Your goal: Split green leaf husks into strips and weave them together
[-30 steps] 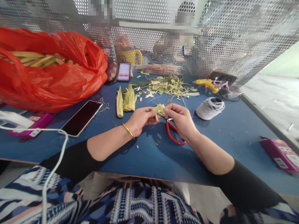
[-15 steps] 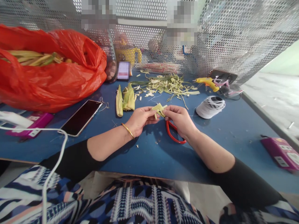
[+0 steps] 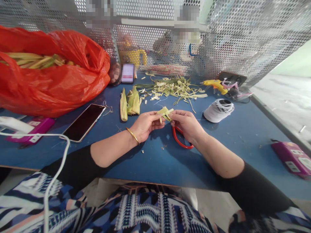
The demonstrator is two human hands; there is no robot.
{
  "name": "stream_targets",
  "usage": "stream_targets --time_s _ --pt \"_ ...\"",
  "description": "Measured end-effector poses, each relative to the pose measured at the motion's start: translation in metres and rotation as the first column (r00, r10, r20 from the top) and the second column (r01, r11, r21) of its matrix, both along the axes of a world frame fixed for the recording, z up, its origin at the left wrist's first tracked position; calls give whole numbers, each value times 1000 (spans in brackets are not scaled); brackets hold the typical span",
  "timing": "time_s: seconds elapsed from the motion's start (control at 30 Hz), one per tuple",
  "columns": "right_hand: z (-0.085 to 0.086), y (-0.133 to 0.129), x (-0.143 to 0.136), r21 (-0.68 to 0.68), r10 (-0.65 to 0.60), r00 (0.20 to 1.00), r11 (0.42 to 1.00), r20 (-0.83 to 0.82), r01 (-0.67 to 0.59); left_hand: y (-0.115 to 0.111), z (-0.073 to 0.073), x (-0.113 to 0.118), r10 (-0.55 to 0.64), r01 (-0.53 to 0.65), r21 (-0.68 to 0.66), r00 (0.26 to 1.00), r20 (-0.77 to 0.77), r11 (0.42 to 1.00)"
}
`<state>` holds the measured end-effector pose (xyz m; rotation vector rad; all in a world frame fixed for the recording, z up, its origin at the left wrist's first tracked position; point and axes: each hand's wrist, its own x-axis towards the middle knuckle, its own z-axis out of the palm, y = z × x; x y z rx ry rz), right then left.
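Observation:
Between my two hands is a small folded piece of pale green corn husk (image 3: pixel 165 112). My left hand (image 3: pixel 146 124) pinches its left side between thumb and fingers. From the right, the fingertips of my right hand (image 3: pixel 186 123) grip its other edge. A red handle loop (image 3: pixel 180 139), seemingly of scissors, lies on the table partly under my right hand; the rest of it is hidden. Beyond my left hand lie two bundles of husk (image 3: pixel 133 102). A spool of white thread (image 3: pixel 218 111) stands to the right of my right hand.
Husk scraps (image 3: pixel 175 88) are heaped at the back, near a yellow glue gun (image 3: pixel 215 86). A red plastic bag (image 3: pixel 80 87) of husks fills the left, beside a phone (image 3: pixel 85 122). Purple power strips (image 3: pixel 293 157) lie at both sides. A perforated metal screen (image 3: pixel 155 38) closes off the back.
Both hands stay in nearly the same place with the husk between them. The husk piece is tilted slightly differently, and my right fingers have shifted a little on it.

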<state>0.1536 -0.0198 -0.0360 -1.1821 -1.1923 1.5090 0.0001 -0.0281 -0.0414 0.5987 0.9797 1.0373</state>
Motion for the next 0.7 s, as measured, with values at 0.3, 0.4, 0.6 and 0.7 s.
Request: stream_targets --time_s 0.3,0.4,0.6,0.7 --pt "-1 0 -1 -76 -42 998 996 -54 38 -2 1 1 -17 25 77 994 -105 997" --pt "-2 0 -1 -60 -33 998 998 -47 30 -2 2 2 -16 46 137 977 -213 990" --pt "-4 -3 -2 76 -66 992 995 106 59 -2 1 2 -2 74 224 952 -307 972" --pt "-3 -5 -5 199 -156 964 973 215 113 -2 -1 2 9 87 276 945 -326 957"
